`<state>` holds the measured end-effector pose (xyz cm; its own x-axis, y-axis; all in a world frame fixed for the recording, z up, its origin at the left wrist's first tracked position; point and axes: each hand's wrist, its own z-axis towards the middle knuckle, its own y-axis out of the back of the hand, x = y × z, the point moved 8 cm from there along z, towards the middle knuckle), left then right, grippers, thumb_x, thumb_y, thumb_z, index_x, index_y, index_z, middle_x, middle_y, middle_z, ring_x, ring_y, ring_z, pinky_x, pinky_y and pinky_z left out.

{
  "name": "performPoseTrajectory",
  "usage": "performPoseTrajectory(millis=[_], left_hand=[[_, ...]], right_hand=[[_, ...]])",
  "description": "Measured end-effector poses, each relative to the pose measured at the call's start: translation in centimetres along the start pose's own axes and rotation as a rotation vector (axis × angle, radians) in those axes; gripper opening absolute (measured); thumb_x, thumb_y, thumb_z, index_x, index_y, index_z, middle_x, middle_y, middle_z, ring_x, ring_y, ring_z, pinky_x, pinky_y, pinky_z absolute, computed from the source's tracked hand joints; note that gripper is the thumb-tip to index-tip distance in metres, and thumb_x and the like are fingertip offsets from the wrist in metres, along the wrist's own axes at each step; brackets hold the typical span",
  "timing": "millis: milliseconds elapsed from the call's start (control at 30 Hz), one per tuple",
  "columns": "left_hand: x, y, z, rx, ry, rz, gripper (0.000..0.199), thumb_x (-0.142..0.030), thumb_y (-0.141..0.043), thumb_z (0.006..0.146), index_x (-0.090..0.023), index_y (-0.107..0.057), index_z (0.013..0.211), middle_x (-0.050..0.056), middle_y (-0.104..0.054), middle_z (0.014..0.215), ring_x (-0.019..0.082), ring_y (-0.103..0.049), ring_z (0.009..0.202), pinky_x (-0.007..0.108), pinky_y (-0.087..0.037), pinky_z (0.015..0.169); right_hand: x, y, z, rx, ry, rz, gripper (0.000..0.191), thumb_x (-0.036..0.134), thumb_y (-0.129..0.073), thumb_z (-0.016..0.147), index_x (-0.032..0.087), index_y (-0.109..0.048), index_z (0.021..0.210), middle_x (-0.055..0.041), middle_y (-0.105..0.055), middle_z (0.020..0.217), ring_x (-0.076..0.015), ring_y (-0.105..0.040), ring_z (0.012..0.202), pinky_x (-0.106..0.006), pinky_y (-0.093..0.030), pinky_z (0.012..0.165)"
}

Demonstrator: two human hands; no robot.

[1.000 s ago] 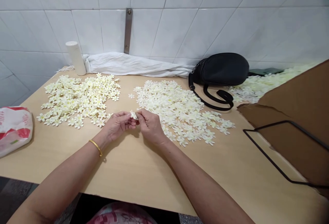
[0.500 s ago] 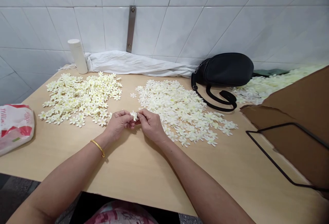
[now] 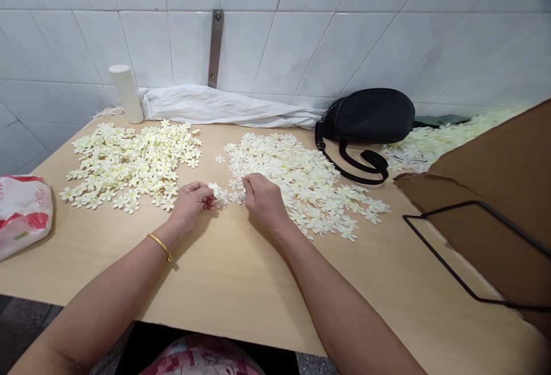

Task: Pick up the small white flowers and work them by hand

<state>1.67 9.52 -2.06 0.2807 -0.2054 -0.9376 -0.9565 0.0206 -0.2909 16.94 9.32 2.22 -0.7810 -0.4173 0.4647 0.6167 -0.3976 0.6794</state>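
Note:
Pale flower heads lie in two heaps on the table, a yellowish left heap (image 3: 129, 162) and a whiter right heap (image 3: 288, 174). Between thumb and fingers, my left hand (image 3: 192, 205) pinches a white artificial flower (image 3: 214, 189) just above the tabletop. Loose petals or flowers lie right beside it. My right hand (image 3: 263, 200) is closed at the near left edge of the whiter heap, apart from the left hand. Its fingertips are pressed together, and whatever they may hold is too small or hidden to make out.
A black bag (image 3: 369, 115) with a strap stands behind the whiter heap. At the right are a cardboard box (image 3: 495, 191) and a bent black wire frame (image 3: 439, 271). A white bottle (image 3: 126, 95), a white cloth (image 3: 215, 105) and a red-and-white packet (image 3: 26, 214) border the left and back.
My hands were together at one white flower. The right hand has drawn away to the right, while the left keeps hold of the flower. The view has shifted slightly.

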Motion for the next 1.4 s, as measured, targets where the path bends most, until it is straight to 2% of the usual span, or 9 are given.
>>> performPoseTrajectory(millis=[67,167,367,600,733,900,1067,1200,1400], left_hand=[[0.0,-0.1,0.0,0.006,0.001,0.003,0.011,-0.014,-0.061,0.06,-0.014,-0.051,0.055,0.0,-0.053,0.049,0.008,-0.05,0.045,0.021,-0.039,0.05],[-0.1,-0.2,-0.1,0.015,0.004,0.008,0.012,-0.015,-0.061,0.06,-0.014,-0.051,0.055,0.0,-0.052,0.049,0.007,-0.049,0.045,0.021,-0.039,0.05],[-0.1,-0.6,-0.3,0.023,0.013,0.011,0.012,-0.015,-0.062,0.059,-0.014,-0.051,0.054,0.001,-0.053,0.049,0.008,-0.049,0.045,0.022,-0.038,0.048],[0.1,-1.2,-0.4,0.112,0.015,-0.027,0.014,-0.019,-0.065,0.061,-0.013,-0.053,0.057,0.002,-0.054,0.051,0.008,-0.05,0.046,0.022,-0.039,0.048],[0.3,-1.5,-0.4,0.153,0.043,-0.06,0.013,-0.019,-0.065,0.061,-0.012,-0.054,0.06,0.002,-0.056,0.053,0.009,-0.052,0.048,0.023,-0.041,0.05],[0.3,-1.6,-0.4,0.14,0.057,-0.085,0.013,-0.017,-0.065,0.062,-0.012,-0.053,0.06,0.002,-0.055,0.053,0.009,-0.052,0.047,0.023,-0.042,0.05],[0.4,-0.5,0.1,0.048,0.033,-0.065,0.011,-0.015,-0.062,0.063,-0.013,-0.052,0.06,0.001,-0.055,0.052,0.009,-0.052,0.046,0.023,-0.042,0.052],[0.4,-0.3,0.2,0.048,0.018,-0.048,0.011,-0.015,-0.063,0.063,-0.013,-0.052,0.06,0.001,-0.055,0.052,0.009,-0.053,0.047,0.023,-0.042,0.053],[0.4,-0.8,-0.2,0.058,0.045,0.002,0.012,-0.015,-0.062,0.065,-0.012,-0.053,0.057,0.002,-0.055,0.052,0.008,-0.051,0.047,0.023,-0.042,0.05]], right_hand=[[-0.4,-0.4,0.1,0.014,0.033,-0.143,0.018,0.015,-0.037,0.082,0.019,-0.049,0.069,-0.006,-0.055,0.069,-0.0172,-0.051,0.062,-0.027,-0.035,0.055],[-0.6,-1.2,0.3,0.05,0.047,-0.196,0.017,0.016,-0.039,0.082,0.018,-0.053,0.073,-0.0075,-0.056,0.072,-0.0188,-0.051,0.065,-0.029,-0.037,0.058],[1.3,0.2,0.1,-0.035,0.09,0.077,0.019,0.019,-0.038,0.086,0.019,-0.057,0.081,-0.006,-0.058,0.078,-0.0173,-0.055,0.076,-0.029,-0.043,0.07],[4.3,-0.7,-0.9,0.12,0.223,0.184,0.018,0.019,-0.041,0.085,0.017,-0.059,0.087,-0.0069,-0.06,0.079,-0.0165,-0.055,0.073,-0.028,-0.043,0.068],[4.2,-0.8,-0.8,0.129,0.183,0.214,0.021,0.016,-0.038,0.085,0.018,-0.058,0.08,-0.0042,-0.059,0.071,-0.0144,-0.053,0.066,-0.026,-0.041,0.063],[2.8,-0.4,-0.5,0.118,0.02,0.306,0.021,0.018,-0.04,0.083,0.018,-0.056,0.069,-0.0001,-0.055,0.062,-0.0118,-0.05,0.057,-0.023,-0.038,0.056],[1.2,-0.5,-0.2,0.087,0.019,0.063,0.021,0.017,-0.04,0.083,0.017,-0.058,0.073,-0.0041,-0.058,0.069,-0.0153,-0.052,0.066,-0.026,-0.039,0.062],[0.6,-1.2,-0.2,0.117,0.052,-0.172,0.018,0.015,-0.043,0.081,0.015,-0.061,0.083,-0.0091,-0.06,0.081,-0.0205,-0.053,0.077,-0.03,-0.038,0.068],[3.0,0.1,-0.6,-0.004,0.174,-0.054,0.02,0.018,-0.041,0.085,0.016,-0.06,0.091,-0.0079,-0.062,0.087,-0.0196,-0.053,0.082,-0.032,-0.038,0.073]])
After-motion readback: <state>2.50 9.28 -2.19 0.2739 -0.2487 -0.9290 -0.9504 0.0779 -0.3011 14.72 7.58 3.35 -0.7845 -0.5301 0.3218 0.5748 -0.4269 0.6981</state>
